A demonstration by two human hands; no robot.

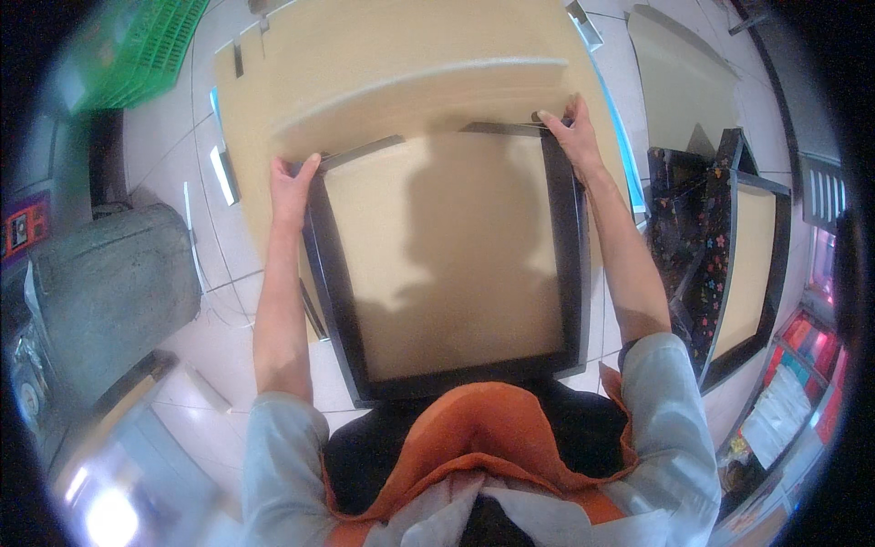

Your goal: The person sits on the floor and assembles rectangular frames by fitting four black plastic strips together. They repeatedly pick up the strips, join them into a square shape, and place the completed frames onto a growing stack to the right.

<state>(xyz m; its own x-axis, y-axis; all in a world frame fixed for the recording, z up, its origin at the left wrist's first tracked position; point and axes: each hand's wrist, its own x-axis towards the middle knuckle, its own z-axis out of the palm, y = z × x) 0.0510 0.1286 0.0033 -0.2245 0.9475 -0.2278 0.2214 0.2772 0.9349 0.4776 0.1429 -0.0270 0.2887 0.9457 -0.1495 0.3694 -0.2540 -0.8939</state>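
A tan board panel with black edging (342, 283) lies in front of me, its near edge close to my lap. At its far left corner, my left hand (293, 187) is closed on the edge, thumb on top. My right hand (576, 137) grips the far right corner the same way, a little farther away. Short black strips (365, 149) run inward along the far edge from both corners, with a gap between them. The fingers beneath the corners are partly hidden. My shadow falls across the panel's middle.
A large tan sheet (410, 36) lies under and beyond the panel. To the right stands a similar black-edged board (746, 264) beside dark floral fabric (697, 292). A green plastic crate (150, 55) is at far left, above a grey block-like object (118, 292).
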